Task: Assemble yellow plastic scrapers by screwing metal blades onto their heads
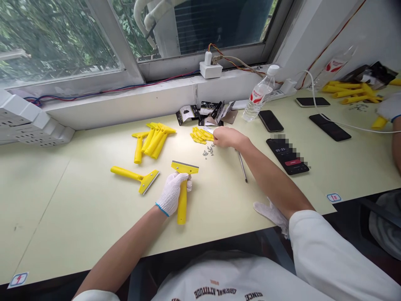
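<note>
My left hand [171,194], in a white knit glove with a blue cuff, grips the yellow handle of a plastic scraper [182,200] whose steel-edged head [184,167] points away from me. My bare right hand [226,137] pinches a thin steel blade [208,130] over a small heap of yellow scraper heads [199,135]. Tiny metal screws [208,151] lie just below that hand. A thin metal screwdriver [242,166] rests to its right. Another assembled scraper [134,177] lies left of my left hand, beyond it a bunch of yellow handles [155,140].
Black-and-white packaging cards [200,113] lie at the back, near a water bottle [257,98]. Several phones lie to the right, one showing a timer [286,154]. A loose white glove [272,217] lies at the front edge. A co-worker's gloved hand [390,108] is at far right.
</note>
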The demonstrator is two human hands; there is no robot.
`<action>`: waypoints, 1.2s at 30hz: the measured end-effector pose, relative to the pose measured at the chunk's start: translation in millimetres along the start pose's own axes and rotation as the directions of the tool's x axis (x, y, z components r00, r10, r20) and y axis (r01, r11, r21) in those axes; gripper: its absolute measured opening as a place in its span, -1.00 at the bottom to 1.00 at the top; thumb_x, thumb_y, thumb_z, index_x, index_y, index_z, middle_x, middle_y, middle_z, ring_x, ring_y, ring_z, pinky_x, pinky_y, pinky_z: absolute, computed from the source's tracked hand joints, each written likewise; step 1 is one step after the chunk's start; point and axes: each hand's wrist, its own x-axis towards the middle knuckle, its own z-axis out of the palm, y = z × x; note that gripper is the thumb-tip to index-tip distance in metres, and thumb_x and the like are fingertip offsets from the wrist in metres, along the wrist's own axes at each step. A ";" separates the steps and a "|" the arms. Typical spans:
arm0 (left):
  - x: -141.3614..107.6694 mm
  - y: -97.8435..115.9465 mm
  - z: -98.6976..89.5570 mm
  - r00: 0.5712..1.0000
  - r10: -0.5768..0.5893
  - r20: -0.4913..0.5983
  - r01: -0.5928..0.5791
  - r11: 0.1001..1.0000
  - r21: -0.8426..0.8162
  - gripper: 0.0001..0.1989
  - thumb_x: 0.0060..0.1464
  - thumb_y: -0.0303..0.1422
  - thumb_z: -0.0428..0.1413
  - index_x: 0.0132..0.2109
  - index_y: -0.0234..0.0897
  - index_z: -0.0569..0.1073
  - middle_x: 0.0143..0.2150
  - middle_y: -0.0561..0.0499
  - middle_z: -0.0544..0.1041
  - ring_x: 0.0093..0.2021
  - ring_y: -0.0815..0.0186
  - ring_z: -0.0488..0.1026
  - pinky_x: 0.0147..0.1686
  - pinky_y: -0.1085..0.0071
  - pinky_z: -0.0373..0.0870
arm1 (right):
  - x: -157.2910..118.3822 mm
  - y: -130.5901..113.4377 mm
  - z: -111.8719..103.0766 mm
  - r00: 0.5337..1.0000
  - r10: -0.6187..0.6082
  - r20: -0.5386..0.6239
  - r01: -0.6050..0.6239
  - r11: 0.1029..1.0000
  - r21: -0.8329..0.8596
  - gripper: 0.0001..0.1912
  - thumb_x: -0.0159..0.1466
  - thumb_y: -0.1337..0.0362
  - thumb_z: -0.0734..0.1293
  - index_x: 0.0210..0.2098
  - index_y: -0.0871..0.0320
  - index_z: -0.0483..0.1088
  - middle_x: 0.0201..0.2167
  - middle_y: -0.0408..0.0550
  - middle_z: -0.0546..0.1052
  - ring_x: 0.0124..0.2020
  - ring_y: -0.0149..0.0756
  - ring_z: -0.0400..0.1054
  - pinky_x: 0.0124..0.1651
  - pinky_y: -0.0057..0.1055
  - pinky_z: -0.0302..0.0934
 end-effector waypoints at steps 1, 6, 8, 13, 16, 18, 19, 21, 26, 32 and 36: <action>0.6 -1.5 -0.6 1.000 0.004 0.000 -0.004 1.000 0.005 -0.80 0.17 -0.23 0.23 -0.22 -0.28 0.48 -0.41 0.03 0.45 -0.44 0.32 0.32 -0.32 0.34 0.29 | -5.4 -10.0 -2.8 0.998 -0.055 0.012 0.055 0.998 0.021 -0.88 0.32 0.34 0.35 -0.37 0.16 0.44 -0.28 0.09 0.56 -0.35 -0.23 0.33 -0.35 -0.28 -0.03; 4.0 -8.7 -3.4 0.998 0.062 0.004 -0.063 0.996 0.068 -0.80 0.22 -0.21 0.22 -0.25 -0.26 0.50 -0.40 0.02 0.49 -0.40 0.29 0.35 -0.26 0.33 0.30 | -36.7 -68.9 -3.9 0.826 -0.558 0.083 0.517 0.807 0.286 -0.94 0.33 0.33 0.35 -0.28 0.10 0.47 -0.29 -0.09 0.58 -0.33 -0.31 0.35 -0.33 -0.35 0.02; 4.5 -9.7 -4.1 0.997 0.075 0.001 -0.075 0.993 0.096 -0.77 0.24 -0.20 0.22 -0.30 -0.26 0.50 -0.41 0.01 0.49 -0.39 0.29 0.35 -0.25 0.33 0.30 | -44.8 -84.4 1.3 0.808 -0.576 0.124 0.542 0.809 0.230 -0.92 0.33 0.32 0.35 -0.33 0.11 0.43 -0.33 -0.09 0.55 -0.38 -0.32 0.30 -0.35 -0.33 -0.02; 4.0 -9.3 -5.2 0.998 0.069 -0.002 -0.068 0.988 0.142 -0.72 0.26 -0.18 0.19 -0.37 -0.25 0.51 -0.41 -0.02 0.49 -0.37 0.26 0.35 -0.24 0.31 0.29 | -49.4 -95.1 8.9 0.845 -0.523 0.107 0.522 0.852 0.046 -0.85 0.35 0.31 0.33 -0.37 0.12 0.35 -0.31 -0.02 0.53 -0.42 -0.30 0.20 -0.35 -0.27 -0.10; 3.3 -8.3 -4.9 0.997 0.075 0.004 -0.074 0.983 0.169 -0.70 0.26 -0.18 0.18 -0.39 -0.24 0.50 -0.42 -0.02 0.48 -0.37 0.25 0.34 -0.25 0.30 0.27 | -47.3 -94.0 10.3 0.840 -0.536 0.086 0.535 0.844 0.036 -0.82 0.38 0.29 0.31 -0.38 0.12 0.34 -0.33 -0.01 0.51 -0.41 -0.29 0.20 -0.34 -0.27 -0.10; 2.7 -7.1 -4.4 0.997 0.080 0.009 -0.080 0.977 0.200 -0.69 0.27 -0.19 0.16 -0.41 -0.24 0.48 -0.44 -0.02 0.47 -0.37 0.25 0.33 -0.25 0.31 0.27 | -44.6 -92.1 12.5 0.835 -0.543 0.089 0.538 0.840 0.073 -0.85 0.35 0.30 0.33 -0.37 0.12 0.36 -0.33 -0.03 0.51 -0.40 -0.30 0.23 -0.34 -0.28 -0.10; 2.3 -6.4 -4.0 0.997 0.077 0.010 -0.078 0.974 0.212 -0.69 0.27 -0.19 0.16 -0.41 -0.24 0.48 -0.45 -0.01 0.46 -0.37 0.25 0.34 -0.25 0.31 0.27 | -42.8 -90.7 14.0 0.834 -0.544 0.093 0.536 0.839 0.096 -0.88 0.33 0.31 0.34 -0.36 0.11 0.37 -0.32 -0.05 0.52 -0.39 -0.30 0.24 -0.35 -0.29 -0.09; 1.6 -5.0 -3.1 0.998 0.066 0.014 -0.068 0.975 0.213 -0.70 0.27 -0.20 0.16 -0.41 -0.24 0.48 -0.45 -0.01 0.46 -0.37 0.26 0.34 -0.25 0.31 0.27 | -38.8 -86.7 17.1 0.830 -0.551 0.092 0.535 0.831 0.153 -0.92 0.31 0.31 0.36 -0.34 0.10 0.39 -0.30 -0.07 0.52 -0.37 -0.30 0.28 -0.36 -0.30 -0.06; 0.2 -2.3 -1.5 0.998 0.045 0.037 -0.051 0.982 0.179 -0.73 0.23 -0.20 0.16 -0.40 -0.23 0.48 -0.46 -0.01 0.46 -0.42 0.25 0.34 -0.31 0.30 0.29 | -29.4 -75.8 19.4 0.801 -0.594 0.078 0.545 0.777 0.315 -0.85 0.25 0.26 0.43 -0.22 0.09 0.39 -0.15 -0.05 0.53 -0.19 -0.24 0.35 -0.28 -0.36 0.10; -0.9 1.1 -1.6 0.996 0.048 0.074 -0.066 0.961 0.269 -0.70 0.23 -0.21 0.15 -0.44 -0.24 0.48 -0.48 -0.02 0.47 -0.43 0.26 0.35 -0.30 0.30 0.30 | -26.4 -73.9 15.0 0.837 -0.508 0.204 0.406 0.825 0.393 -0.59 0.17 0.14 0.51 -0.10 0.06 0.30 -0.10 -0.07 0.54 -0.16 -0.21 0.38 -0.30 -0.37 0.14; -0.4 -0.9 -2.5 0.995 0.049 0.088 -0.071 0.960 0.270 -0.71 0.23 -0.21 0.15 -0.43 -0.23 0.48 -0.47 -0.02 0.47 -0.42 0.25 0.34 -0.29 0.29 0.28 | -28.0 -75.9 12.2 0.822 -0.516 0.240 0.393 0.820 0.415 -0.62 0.18 0.15 0.50 -0.11 0.06 0.31 -0.10 -0.07 0.56 -0.15 -0.21 0.40 -0.29 -0.36 0.15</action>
